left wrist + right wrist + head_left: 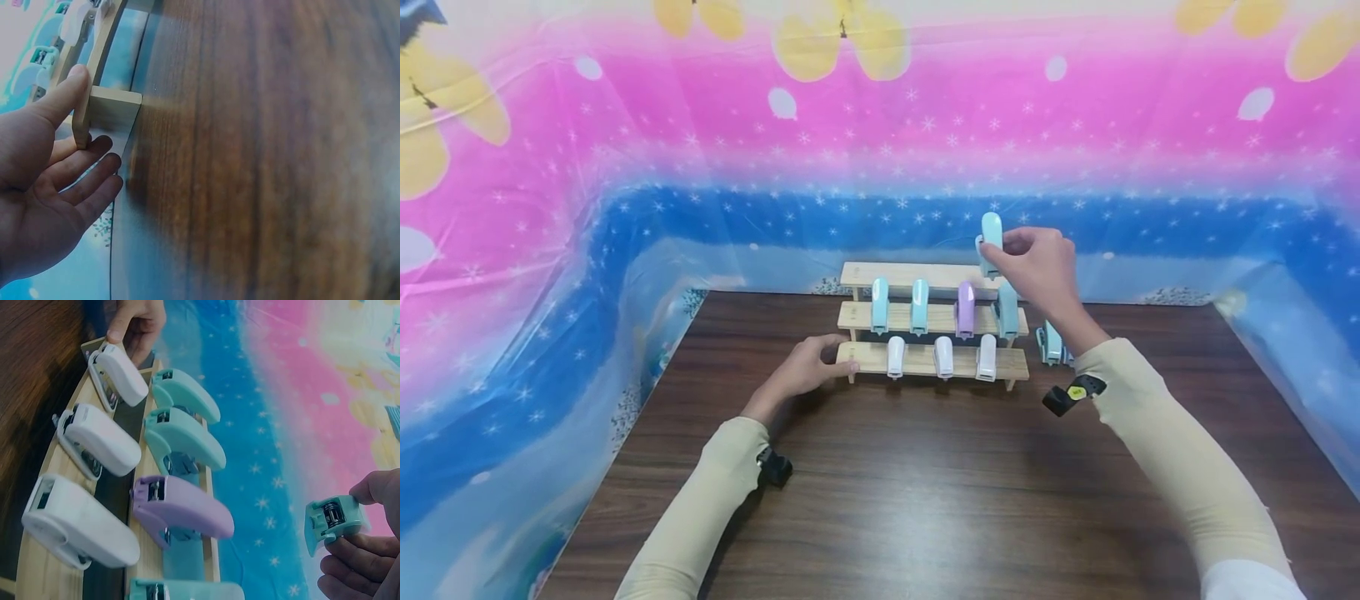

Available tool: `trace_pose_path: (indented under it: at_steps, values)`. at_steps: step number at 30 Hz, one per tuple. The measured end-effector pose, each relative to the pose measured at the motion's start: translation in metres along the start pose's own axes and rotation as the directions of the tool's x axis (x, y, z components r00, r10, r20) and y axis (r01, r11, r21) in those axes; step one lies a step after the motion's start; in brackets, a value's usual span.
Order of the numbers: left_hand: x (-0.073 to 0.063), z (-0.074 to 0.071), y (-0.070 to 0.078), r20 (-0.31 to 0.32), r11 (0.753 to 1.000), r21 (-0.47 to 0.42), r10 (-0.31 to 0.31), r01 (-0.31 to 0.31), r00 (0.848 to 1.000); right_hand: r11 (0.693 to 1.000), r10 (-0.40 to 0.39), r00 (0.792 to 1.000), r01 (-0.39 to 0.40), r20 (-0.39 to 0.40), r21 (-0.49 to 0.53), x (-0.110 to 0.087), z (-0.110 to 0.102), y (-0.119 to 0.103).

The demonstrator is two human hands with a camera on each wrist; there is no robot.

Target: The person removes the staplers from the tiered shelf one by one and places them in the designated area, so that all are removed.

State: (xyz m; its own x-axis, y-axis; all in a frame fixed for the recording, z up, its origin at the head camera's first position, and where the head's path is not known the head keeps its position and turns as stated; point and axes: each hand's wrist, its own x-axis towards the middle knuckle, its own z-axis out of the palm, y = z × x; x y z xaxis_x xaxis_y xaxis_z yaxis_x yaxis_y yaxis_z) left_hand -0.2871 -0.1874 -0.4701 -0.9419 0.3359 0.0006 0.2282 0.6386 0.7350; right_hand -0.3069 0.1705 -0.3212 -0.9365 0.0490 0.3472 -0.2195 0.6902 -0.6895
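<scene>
My right hand (pixel 1037 262) pinches a mint stapler (pixel 992 237) between thumb and fingers, above the right part of the stand's top tier. In the right wrist view this stapler (pixel 334 517) shows its end with the metal parts facing the camera. My left hand (pixel 808 364) grips the left end of the lowest board of a three-tier wooden stand (pixel 917 357), thumb (pixel 65 97) on top and index finger below. On that board sit three white staplers (pixel 943 357). The middle board bears a purple stapler (pixel 965 309) between mint ones (pixel 919 306).
On the table to the right of the stand lie more mint staplers (pixel 1051 343), partly hidden by the right wrist. The dark wood tabletop (pixel 910 483) stretches in front. Behind it hangs a colourful cloth (pixel 850 225), close to the stand's back.
</scene>
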Motion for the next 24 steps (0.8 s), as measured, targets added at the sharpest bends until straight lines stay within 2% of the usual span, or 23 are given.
trace_pose_path:
  at_steps: [8,16,24]
  values:
    - [0.001,0.0,-0.001,0.0,1.0,0.014,0.0,0.0,1.0,1.0,-0.003,1.0,0.003,-0.027,0.004,-0.006,-0.009,0.012]
    - [0.002,0.0,0.0,0.003,1.0,0.008,0.005,-0.005,1.0,0.997,0.067,0.998,-0.067,-0.008,0.049,-0.014,-0.018,0.026]
    - [0.001,-0.001,0.002,0.004,1.0,0.008,-0.006,0.006,1.0,0.995,0.092,0.995,-0.09,-0.025,0.048,-0.018,-0.025,0.044]
